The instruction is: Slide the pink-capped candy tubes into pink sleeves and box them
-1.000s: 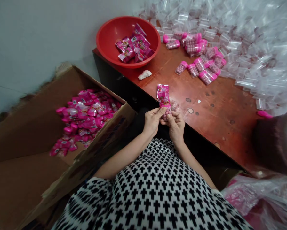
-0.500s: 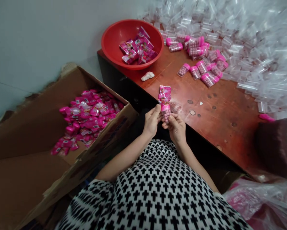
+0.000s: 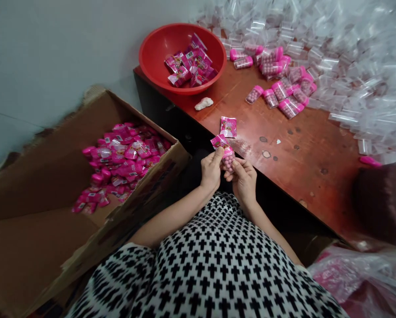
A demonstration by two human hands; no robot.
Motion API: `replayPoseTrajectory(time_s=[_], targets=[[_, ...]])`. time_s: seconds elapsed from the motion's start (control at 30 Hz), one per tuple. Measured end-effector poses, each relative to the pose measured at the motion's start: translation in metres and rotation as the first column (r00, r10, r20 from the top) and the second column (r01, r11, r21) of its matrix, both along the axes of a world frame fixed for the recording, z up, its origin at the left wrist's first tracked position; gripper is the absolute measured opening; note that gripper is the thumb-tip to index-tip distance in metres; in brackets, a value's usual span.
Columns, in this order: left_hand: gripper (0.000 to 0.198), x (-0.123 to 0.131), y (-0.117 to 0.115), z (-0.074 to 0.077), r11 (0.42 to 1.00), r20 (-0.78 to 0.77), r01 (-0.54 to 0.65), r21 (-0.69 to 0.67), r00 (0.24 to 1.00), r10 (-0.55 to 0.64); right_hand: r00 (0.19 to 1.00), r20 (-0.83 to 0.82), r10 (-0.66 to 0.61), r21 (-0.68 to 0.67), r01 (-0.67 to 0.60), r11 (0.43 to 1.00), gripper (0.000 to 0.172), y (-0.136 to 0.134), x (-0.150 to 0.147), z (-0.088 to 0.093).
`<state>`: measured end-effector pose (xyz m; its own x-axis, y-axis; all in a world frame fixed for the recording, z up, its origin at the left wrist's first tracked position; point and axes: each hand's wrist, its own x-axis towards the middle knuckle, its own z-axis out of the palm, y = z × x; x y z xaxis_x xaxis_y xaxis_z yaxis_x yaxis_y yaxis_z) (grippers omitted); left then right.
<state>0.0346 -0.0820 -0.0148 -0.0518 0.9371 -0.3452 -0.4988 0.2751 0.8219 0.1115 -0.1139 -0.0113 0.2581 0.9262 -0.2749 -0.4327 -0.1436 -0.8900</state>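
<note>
Between both hands, just off the table's front edge, is a clear bottle of pink candy balls with a pink printed sleeve at its capped end. My left hand pinches the sleeve, its thumb pressed on it near the cap. My right hand is closed around the bottle's lower end, thumb on top. How far the sleeve reaches over the cap is partly hidden by my left thumb. One more flat pink sleeve lies on the table just beyond my hands.
On the table stands a red bowl of pink sleeves. A white lump sits nearby. Filled bottles and a heap of clear empty tubes lie right. A dark bucket stands far right; a cardboard box holds wrapped bottles.
The held bottle and its sleeve have tilted to the left and come slightly lower. The flat sleeve on the table now shows apart from the held one.
</note>
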Motion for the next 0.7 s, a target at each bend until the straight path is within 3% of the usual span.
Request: replayPoseTrajectory(time_s=[0.13, 0.23, 0.4, 0.5, 0.6, 0.7], targets=[[0.045, -0.001, -0.005, -0.011, 0.998, -0.109, 0.02, 0.053, 0.994, -0.014, 0.994, 0.096, -0.048, 0.05, 0.044, 0.998, 0.027, -0.001, 0.003, -0.003], [0.045, -0.002, -0.003, -0.01, 0.998, -0.088, 0.032, 0.047, 0.996, -0.028, 0.994, 0.104, -0.046, 0.063, 0.04, 0.997, 0.027, 0.002, 0.003, -0.008], [0.051, -0.003, 0.008, 0.004, 0.992, 0.093, 0.121, -0.023, 0.989, -0.118, 0.996, -0.088, -0.012, 0.037, 0.015, 0.999, 0.03, 0.01, -0.003, -0.012], [0.049, -0.006, 0.011, 0.005, 0.993, 0.146, 0.118, -0.015, 0.983, -0.115, 0.985, -0.174, -0.007, 0.006, 0.008, 1.0, 0.031, 0.012, -0.003, -0.012], [0.04, -0.01, 0.012, -0.002, 0.996, 0.081, 0.062, 0.067, 0.994, -0.067, 0.981, -0.195, 0.005, -0.011, -0.007, 1.0, 0.031, 0.012, 0.0, -0.012], [0.033, -0.014, 0.013, -0.011, 0.992, -0.078, 0.02, 0.121, 0.997, -0.011, 0.98, -0.197, 0.022, -0.021, -0.027, 0.999, 0.029, 0.012, 0.004, -0.012]])
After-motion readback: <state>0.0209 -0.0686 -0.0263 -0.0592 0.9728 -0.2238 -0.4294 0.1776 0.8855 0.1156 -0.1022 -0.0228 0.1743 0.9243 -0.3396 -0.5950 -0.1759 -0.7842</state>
